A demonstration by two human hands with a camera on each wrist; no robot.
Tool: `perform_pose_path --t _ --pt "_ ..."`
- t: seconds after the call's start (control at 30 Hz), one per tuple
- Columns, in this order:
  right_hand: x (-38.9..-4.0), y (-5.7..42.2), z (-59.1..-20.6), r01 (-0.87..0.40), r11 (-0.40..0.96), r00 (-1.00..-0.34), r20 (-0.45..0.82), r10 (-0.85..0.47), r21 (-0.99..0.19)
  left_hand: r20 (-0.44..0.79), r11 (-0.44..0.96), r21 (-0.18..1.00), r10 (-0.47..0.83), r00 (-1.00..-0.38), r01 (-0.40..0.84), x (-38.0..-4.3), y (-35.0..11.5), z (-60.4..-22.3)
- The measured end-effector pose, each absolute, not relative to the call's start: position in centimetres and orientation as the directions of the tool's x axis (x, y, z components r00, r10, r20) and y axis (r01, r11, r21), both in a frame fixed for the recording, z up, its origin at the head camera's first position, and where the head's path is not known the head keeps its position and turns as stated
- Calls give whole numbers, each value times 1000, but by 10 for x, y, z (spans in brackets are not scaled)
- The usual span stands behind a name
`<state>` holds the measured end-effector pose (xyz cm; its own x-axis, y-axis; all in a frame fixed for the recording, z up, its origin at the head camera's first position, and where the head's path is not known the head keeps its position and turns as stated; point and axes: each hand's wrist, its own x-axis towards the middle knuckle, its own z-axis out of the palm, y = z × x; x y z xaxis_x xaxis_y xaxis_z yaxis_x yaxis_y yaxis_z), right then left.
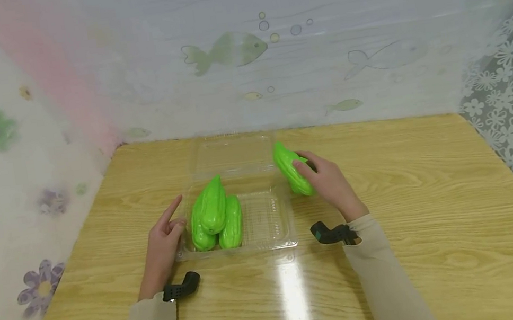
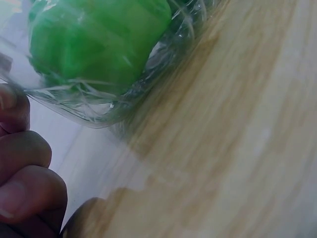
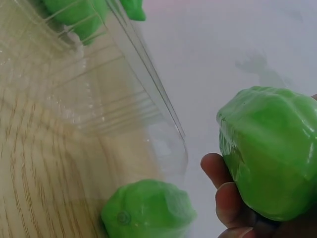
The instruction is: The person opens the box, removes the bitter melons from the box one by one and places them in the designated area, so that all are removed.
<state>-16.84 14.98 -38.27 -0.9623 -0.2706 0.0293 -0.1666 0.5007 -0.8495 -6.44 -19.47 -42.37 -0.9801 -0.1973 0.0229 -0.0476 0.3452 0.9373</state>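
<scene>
A clear plastic clamshell container [image 1: 259, 221] lies opened on the table, its lid folded back. Three glossy green toy bitter melons [image 1: 214, 205] sit in its left half, one on top of the others. At the container's left rim is my left hand [image 1: 163, 246], index finger extended, other fingers curled at the edge. My right hand [image 1: 331, 183] grips another bitter melon [image 3: 270, 148] just right of the container, thumb on top and fingers beneath. In the right wrist view one more bitter melon [image 3: 148, 210] shows below, beside the container; its resting place is hard to tell.
The wooden table [image 1: 434, 202] extends to both sides and toward the front. A wall covering with printed fish [image 1: 238, 49] rises behind the table. Black wrist cameras [image 1: 183, 286] are strapped at both sleeves.
</scene>
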Motion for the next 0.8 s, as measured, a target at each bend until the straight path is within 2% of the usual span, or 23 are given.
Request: perform_pose_path --t 0.53,0.8 --pt "-176 168 -394 -86 543 -984 -13 -176 -835 35 344 938 -189 -981 -33 -65 -198 -436" --pt "-180 174 -397 -42 554 -992 -31 -122 -831 10 331 942 -193 -981 -56 -62 -193 -422"
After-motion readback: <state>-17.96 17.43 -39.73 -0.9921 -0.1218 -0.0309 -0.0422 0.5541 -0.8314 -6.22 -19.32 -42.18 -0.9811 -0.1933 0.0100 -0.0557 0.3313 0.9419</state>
